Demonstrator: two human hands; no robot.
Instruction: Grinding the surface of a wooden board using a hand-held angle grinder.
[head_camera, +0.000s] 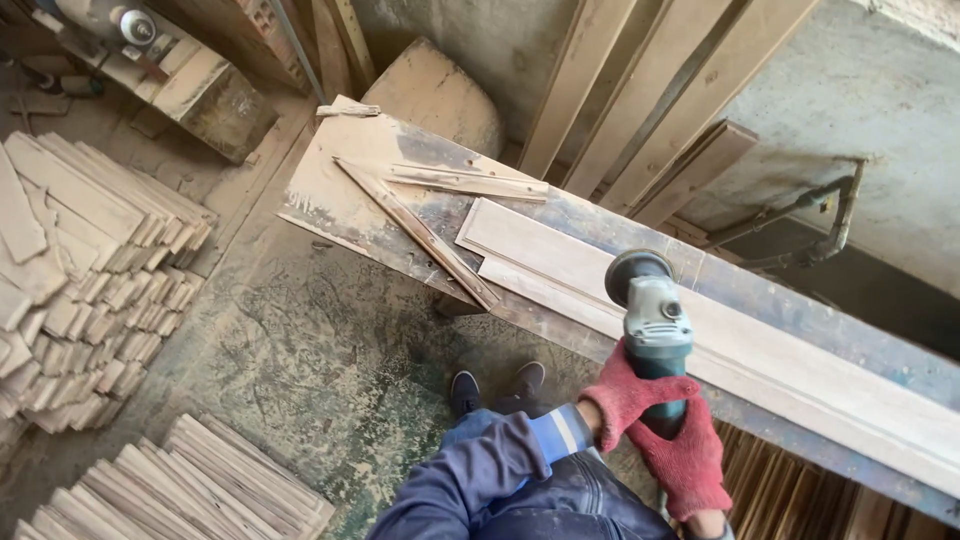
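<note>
Left hand (628, 396): red-gloved, clenched around the grinder body.
Right hand (690, 468): gloved, grasping the grinder's rear.
Angle grinder (651, 312): disc resting on the long pale board (760, 350), at 12 o'clock from the hands.
Technique: the person likely does best keeping the disc flat, with even pressure along the grain.

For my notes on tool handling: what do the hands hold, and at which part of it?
Both hands, left hand and right hand, in red gloves, hold one angle grinder by its rear body, behind the grey head. Its disc end rests on the pale board.
</note>
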